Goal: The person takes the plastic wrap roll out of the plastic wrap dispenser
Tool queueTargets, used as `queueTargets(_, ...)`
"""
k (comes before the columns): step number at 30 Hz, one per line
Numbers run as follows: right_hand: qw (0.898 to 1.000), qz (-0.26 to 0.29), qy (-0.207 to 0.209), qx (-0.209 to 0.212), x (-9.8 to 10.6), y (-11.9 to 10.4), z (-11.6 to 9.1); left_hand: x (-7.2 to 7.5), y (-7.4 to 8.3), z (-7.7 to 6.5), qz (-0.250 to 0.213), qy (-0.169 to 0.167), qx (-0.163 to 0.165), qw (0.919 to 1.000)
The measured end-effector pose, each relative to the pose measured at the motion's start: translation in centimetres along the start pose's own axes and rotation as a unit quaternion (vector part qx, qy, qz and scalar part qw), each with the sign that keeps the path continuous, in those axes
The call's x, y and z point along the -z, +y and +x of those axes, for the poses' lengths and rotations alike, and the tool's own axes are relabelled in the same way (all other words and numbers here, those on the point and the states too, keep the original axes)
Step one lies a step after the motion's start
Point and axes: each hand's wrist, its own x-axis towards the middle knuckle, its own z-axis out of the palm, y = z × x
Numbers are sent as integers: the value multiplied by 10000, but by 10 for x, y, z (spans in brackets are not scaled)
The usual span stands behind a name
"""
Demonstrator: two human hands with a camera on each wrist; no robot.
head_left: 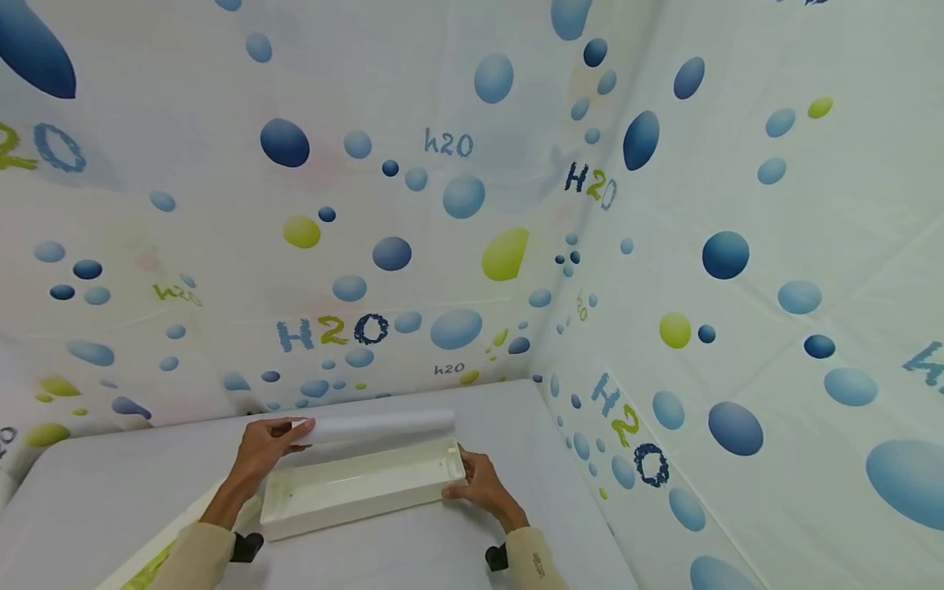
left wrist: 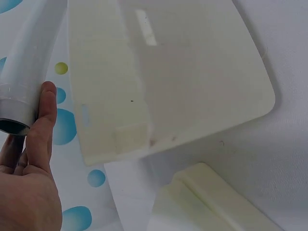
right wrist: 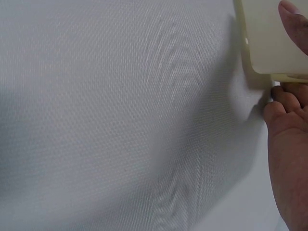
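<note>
My left hand [head_left: 258, 452] grips the left end of a long white roll [head_left: 383, 426], which looks like plastic film. The roll lies along the far side of a shallow cream box [head_left: 365, 506]. Seen from the left wrist, the roll [left wrist: 30, 57] has a dark hollow end, with the fingers against it. The box stands open side up, and nothing shows inside it. My right hand [head_left: 479, 482] holds the box's right end. In the right wrist view, the thumb rests on the wall of the box [right wrist: 272, 38] and the other fingers curl at its corner.
A long cream piece [head_left: 173, 528] with yellow-green print lies to the left, partly under the left forearm. White cloth [head_left: 413, 557] covers the table. Behind and to the right hang white sheets [head_left: 413, 270] printed with blue and green drops.
</note>
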Motion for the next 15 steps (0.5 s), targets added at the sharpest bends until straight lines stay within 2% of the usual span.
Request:
queueTargets(5, 10000, 31, -65, -35, 0, -2, 0, 0, -4, 1, 193, 47, 137, 9997)
queueTargets(9, 10000, 42, -66, 45, -1, -3, 1, 1, -6, 4, 260, 64, 74, 9996)
queueTargets(15, 10000, -14, 19, -62, -1, -1, 2, 2, -11, 10, 408, -28, 0, 9992)
